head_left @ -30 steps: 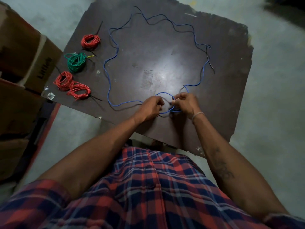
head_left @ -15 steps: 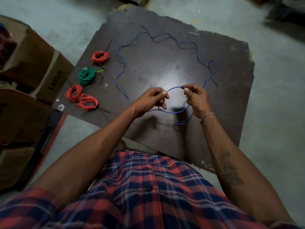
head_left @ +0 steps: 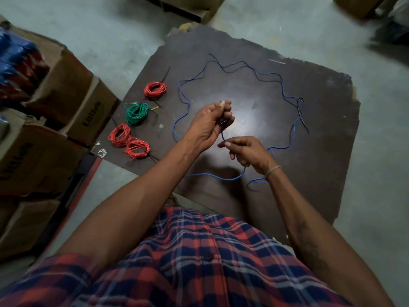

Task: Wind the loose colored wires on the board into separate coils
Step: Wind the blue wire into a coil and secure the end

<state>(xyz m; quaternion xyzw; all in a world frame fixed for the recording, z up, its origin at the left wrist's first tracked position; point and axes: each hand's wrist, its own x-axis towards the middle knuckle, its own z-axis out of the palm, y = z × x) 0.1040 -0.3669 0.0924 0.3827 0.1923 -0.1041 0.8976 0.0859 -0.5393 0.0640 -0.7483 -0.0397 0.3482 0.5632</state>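
Your board [head_left: 309,173] carries one long blue wire [head_left: 282,85] sprawled in a wide loop across its far half, left slack, I judge, so it feeds freely. At the left edge sit three red coils [head_left: 155,90] and a green coil [head_left: 136,113], set aside as finished. Your left hand [head_left: 210,125] pinches the wire's end upright as an anchor; your right hand [head_left: 245,151], fingers curled, pinches the strand just below to guide a turn.

Brown cardboard boxes [head_left: 66,96] stand on the grey concrete floor [head_left: 376,173], left of view.
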